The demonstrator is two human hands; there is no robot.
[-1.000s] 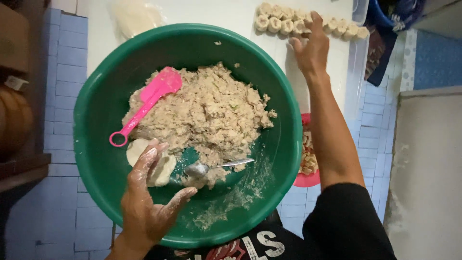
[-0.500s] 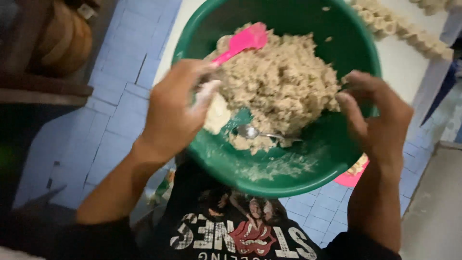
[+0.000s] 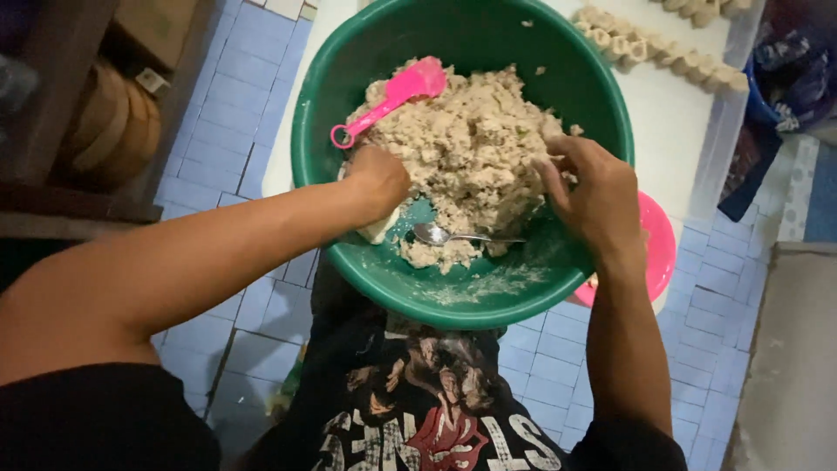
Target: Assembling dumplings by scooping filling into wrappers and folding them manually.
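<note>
From the head view, the left hand (image 3: 377,179) is curled shut around a pale lump of dough (image 3: 381,228) at the near-left wall of the green basin (image 3: 488,296), while the right hand (image 3: 593,196) lies open, fingers spread, on the beige crumbly filling (image 3: 475,144) heaped in the middle. A metal spoon (image 3: 453,235) lies on the basin floor between the hands, and a pink scoop (image 3: 397,94) rests on the heap's far-left side. To do this well, I judge the right hand should gather filling toward the spoon without tipping the basin, with the left keeping the dough steady and clear of the crumbs.
</note>
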